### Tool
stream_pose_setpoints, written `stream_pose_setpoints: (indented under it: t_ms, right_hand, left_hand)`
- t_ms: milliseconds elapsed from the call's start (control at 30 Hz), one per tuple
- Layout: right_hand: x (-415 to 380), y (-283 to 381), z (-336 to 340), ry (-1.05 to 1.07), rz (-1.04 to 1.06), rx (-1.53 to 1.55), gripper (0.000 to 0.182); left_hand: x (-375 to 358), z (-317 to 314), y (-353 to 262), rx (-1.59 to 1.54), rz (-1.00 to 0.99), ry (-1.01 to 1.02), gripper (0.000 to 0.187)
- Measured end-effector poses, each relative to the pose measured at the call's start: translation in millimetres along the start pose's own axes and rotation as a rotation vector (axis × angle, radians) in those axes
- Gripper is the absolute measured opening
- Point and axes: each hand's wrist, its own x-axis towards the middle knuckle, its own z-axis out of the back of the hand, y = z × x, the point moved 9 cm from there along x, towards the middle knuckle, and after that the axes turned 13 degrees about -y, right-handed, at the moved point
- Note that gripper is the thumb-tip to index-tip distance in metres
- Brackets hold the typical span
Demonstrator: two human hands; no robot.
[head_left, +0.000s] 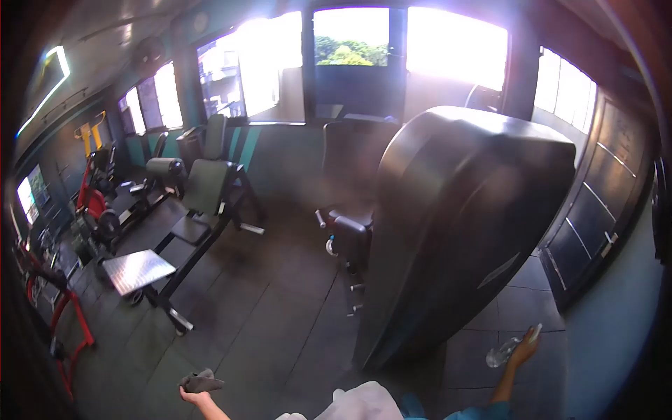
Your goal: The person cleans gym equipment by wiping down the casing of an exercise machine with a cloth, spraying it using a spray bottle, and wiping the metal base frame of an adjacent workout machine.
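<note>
My left hand (194, 395) is low in the view, left of the middle, with its fingers closed round a crumpled dark grey cloth (204, 381). On the lower right, my right hand (523, 350) grips a see-through plastic bottle (500, 354). The bottle lies tilted in the hand, and a pale end shows past the fingers. Between the hands, and further forward, stands a large machine with a dark, rounded housing (448, 238). Neither hand touches it. Its padded seat part (350, 234) shows on the left side.
A leg press machine (203, 189) with a shiny metal footplate (138, 271) stands to the left. Red-framed gym equipment (73, 315) lines the far left. Dark floor tiles (280, 308) run between the machines. A dark door (595, 203) is on the right, and bright windows (350, 35) at the back.
</note>
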Motion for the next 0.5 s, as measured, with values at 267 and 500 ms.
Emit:
stream_pose_setpoints:
  t_ms: [267,500]
  right_hand:
    - [-15.6,210.3,55.5,-0.198,0.165,0.396,0.037]
    - [-105.7,338.5,143.6,-0.263,0.304,0.528,0.05]
  left_hand:
    - [88.6,-183.6,18.8,-0.054,-0.071,0.246,0.036]
    - [87.9,-315.3,91.0,0.1,0.023,0.339,0.036]
